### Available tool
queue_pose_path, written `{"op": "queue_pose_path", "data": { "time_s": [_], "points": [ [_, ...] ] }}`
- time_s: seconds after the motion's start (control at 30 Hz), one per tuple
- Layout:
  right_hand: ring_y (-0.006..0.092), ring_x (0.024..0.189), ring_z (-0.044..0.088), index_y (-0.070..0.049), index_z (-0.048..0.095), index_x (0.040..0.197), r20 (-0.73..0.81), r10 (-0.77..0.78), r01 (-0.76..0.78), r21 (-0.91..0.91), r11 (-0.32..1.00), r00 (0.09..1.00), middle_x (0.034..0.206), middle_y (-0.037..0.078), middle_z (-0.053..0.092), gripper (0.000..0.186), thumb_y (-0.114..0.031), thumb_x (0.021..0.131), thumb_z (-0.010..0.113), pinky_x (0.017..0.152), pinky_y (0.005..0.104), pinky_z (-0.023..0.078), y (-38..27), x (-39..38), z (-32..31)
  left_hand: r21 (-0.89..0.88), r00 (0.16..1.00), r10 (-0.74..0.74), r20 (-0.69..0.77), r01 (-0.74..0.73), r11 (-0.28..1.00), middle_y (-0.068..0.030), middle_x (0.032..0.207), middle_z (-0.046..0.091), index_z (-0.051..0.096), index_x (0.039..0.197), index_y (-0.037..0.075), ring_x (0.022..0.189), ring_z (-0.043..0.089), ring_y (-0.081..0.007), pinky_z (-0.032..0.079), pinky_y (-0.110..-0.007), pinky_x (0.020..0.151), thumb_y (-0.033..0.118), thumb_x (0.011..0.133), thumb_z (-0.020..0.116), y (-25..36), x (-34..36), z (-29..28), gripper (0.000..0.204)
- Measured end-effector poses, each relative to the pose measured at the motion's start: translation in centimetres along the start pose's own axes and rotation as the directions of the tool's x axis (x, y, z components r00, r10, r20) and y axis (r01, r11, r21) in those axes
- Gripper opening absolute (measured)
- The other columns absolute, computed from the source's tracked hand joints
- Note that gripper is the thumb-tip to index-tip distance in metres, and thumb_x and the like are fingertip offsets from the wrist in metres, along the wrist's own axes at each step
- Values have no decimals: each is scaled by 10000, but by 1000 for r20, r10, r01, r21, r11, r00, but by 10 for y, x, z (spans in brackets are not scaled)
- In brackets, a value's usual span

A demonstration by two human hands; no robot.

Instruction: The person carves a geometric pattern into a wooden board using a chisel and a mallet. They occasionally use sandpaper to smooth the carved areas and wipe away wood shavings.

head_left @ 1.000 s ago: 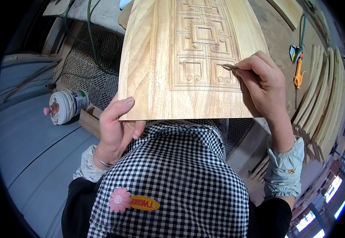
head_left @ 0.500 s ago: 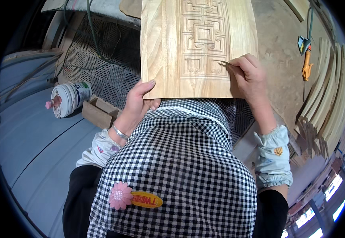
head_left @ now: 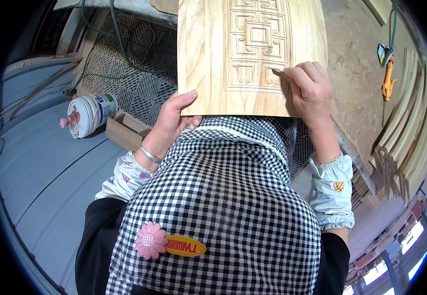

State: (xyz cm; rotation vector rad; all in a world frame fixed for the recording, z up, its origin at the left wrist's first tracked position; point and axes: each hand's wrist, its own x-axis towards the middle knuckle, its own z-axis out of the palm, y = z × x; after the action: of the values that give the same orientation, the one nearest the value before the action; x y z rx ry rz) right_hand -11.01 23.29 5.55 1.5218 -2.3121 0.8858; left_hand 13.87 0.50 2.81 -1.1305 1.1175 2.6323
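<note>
The checked apron [head_left: 223,196] lies nearest, and just beyond it, over the lap, is the carved wooden panel [head_left: 203,59]; whether its near edge rests on the knees cannot be told. The left hand [head_left: 171,115] grasps the near left corner, thumb flat on the upper face and fingers curled beneath. The right hand [head_left: 311,91] lies over the panel's right side, its fingers pinched around a slim pointed tool [head_left: 276,71] whose tip is at the carving.

The panel looks stiff and probably moderately heavy, awkward more for its breadth than its weight. Its smooth, dry faces should give fair grip. The fine scrolls and narrow ridges of the relief [head_left: 258,35] seem the fragile part, liable to chip, so the plain margins and side edges are the better hold. The right hand hides some of the carving's right border, and the far end runs out of view.

Farther out on the left are an open wooden box [head_left: 124,133], a white bucket [head_left: 93,114] and a green cable [head_left: 120,44] hanging beside the panel. To the right, on the brown worktop [head_left: 348,73], lies an orange-handled tool [head_left: 388,81], with curved wooden strips [head_left: 407,128] beyond, well apart from the panel.
</note>
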Motion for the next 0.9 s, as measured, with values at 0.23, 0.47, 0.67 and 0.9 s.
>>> {"op": "queue_pose_path", "data": {
  "time_s": [0.23,0.47,0.67,0.9],
  "points": [
    [244,739,597,-105,679,817,9,-2,2,25,1000,1000,759,36,593,80,-59,789,737,651,377,496,0,-1,1,1,1000,4,-8,-4,1000,-187,754,672,507,1279,-179,449,585,-189,458,-264,367,270,1046,565,1,-1,3,510],
    [248,740,603,-102,686,843,16,-47,47,17,999,999,777,41,615,100,-52,772,734,656,373,502,1,2,0,-8,999,-27,18,27,1000,-179,862,699,512,1302,-133,533,648,-185,485,-247,412,231,1038,593,5,-5,0,457],
    [244,738,602,-95,693,850,7,-35,35,34,999,999,778,41,618,120,-36,759,742,653,369,501,0,1,1,-14,999,-11,-53,11,1000,-199,793,674,500,1299,-166,465,595,-198,453,-272,372,271,1045,574,3,-5,6,511],
    [245,731,599,-90,691,844,13,-47,47,35,998,999,765,45,607,128,-25,746,744,646,365,498,0,4,0,2,999,-8,-31,8,1000,-191,827,678,484,1319,-151,489,612,-191,459,-263,384,251,1044,577,5,-6,6,496]
  ]
}}
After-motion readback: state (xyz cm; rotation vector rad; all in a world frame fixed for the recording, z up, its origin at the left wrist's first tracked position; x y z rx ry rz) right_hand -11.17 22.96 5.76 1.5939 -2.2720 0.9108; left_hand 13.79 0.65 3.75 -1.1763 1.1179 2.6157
